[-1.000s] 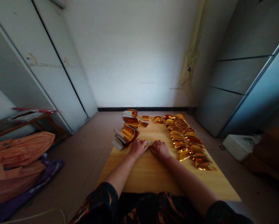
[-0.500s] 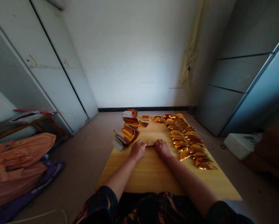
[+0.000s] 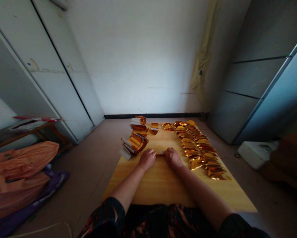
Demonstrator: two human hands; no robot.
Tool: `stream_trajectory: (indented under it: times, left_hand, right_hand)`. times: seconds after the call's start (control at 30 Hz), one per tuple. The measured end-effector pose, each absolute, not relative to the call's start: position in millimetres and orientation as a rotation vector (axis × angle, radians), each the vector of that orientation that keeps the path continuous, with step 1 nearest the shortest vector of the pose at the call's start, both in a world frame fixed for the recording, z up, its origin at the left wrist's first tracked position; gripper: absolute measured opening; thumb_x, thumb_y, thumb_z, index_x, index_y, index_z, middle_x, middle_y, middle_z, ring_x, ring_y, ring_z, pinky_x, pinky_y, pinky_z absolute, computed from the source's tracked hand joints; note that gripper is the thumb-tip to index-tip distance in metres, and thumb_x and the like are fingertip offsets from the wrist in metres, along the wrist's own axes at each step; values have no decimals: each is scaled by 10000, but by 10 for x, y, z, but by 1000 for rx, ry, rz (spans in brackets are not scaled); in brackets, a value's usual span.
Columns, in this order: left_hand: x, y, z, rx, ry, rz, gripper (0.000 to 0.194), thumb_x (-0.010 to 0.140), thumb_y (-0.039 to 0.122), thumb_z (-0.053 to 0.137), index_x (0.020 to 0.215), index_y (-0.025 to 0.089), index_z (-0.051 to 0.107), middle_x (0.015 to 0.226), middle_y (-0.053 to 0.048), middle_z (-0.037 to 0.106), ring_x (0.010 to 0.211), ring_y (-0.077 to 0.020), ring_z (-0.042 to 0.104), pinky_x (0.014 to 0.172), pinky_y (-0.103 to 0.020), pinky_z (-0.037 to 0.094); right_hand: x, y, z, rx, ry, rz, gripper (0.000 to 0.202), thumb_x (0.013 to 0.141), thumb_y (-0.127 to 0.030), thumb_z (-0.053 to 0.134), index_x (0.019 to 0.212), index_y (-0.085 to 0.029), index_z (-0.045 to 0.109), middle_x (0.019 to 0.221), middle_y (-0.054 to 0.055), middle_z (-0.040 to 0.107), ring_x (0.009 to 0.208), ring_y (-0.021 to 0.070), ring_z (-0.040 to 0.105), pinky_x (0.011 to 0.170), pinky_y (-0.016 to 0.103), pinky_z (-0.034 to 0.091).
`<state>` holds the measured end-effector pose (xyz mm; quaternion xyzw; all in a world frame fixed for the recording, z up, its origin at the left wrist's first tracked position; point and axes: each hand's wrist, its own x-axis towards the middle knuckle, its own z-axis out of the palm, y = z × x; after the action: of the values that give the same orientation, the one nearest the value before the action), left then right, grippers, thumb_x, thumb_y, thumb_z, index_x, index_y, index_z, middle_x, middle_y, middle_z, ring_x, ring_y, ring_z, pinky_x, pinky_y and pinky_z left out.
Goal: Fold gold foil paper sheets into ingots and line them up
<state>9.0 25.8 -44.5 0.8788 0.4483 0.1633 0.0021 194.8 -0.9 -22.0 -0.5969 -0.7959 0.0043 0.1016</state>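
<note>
dim overall, cool glow on white wall (image 3: 150, 66), bluish sheen on tall grey unit (image 3: 282, 99), glints on folded gold pieces (image 3: 198, 162), dark lower corners, stretched, soft edges

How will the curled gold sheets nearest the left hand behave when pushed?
The gold sheets would probably bend easily, since they look thin and curved. Their shiny faces may be slippery; uneven edges suggest they could spread apart.

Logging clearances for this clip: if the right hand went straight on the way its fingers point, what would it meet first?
The right hand would first meet the small piece of paper between the hands, which it seems to touch; beyond that, probably the left hand, though depth is unclear.
</note>
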Motion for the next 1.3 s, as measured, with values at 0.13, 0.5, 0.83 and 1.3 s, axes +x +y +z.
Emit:
stream_trajectory:
  times: [0.13, 0.5, 0.83, 1.3]
  left_hand:
    - [92, 225, -433, 2823, 1374, 511, 232, 884, 196, 416, 829, 182, 640, 863, -85, 573, 901, -197, 512, 828, -325, 433]
    - [87, 317, -476, 2581, 1382, 616, 231, 809, 106, 502, 943, 193, 669, 923, -53, 667, 935, -164, 578, 861, -273, 455]
    - [183, 262, -433, 2285, 1647, 564, 275, 848, 167, 487, 1103, 212, 579, 1066, -31, 676, 989, -143, 600, 883, -259, 429]
    - [248, 218, -365, 2253, 1813, 527, 108, 856, 221, 504, 958, 226, 540, 940, -2, 675, 880, -134, 611, 751, -234, 380]
  right_hand:
    - [1948, -21, -192, -1779, -2348, 35, 233, 896, -185, 419, 978, -189, 637, 957, 75, 624, 932, 188, 527, 802, 271, 355]
    - [2016, 55, -170, -1848, -2354, 133, 239, 911, -237, 413, 977, -185, 637, 1040, 84, 617, 1012, 184, 534, 788, 252, 372]
    - [2007, 158, -139, -2013, -2287, 271, 303, 935, -324, 371, 1030, -180, 620, 1054, 95, 619, 926, 164, 605, 725, 229, 405]
    - [1945, 176, -25, -2095, -2282, 276, 332, 922, -348, 403, 1053, -144, 630, 1078, 146, 628, 964, 215, 626, 737, 262, 453]
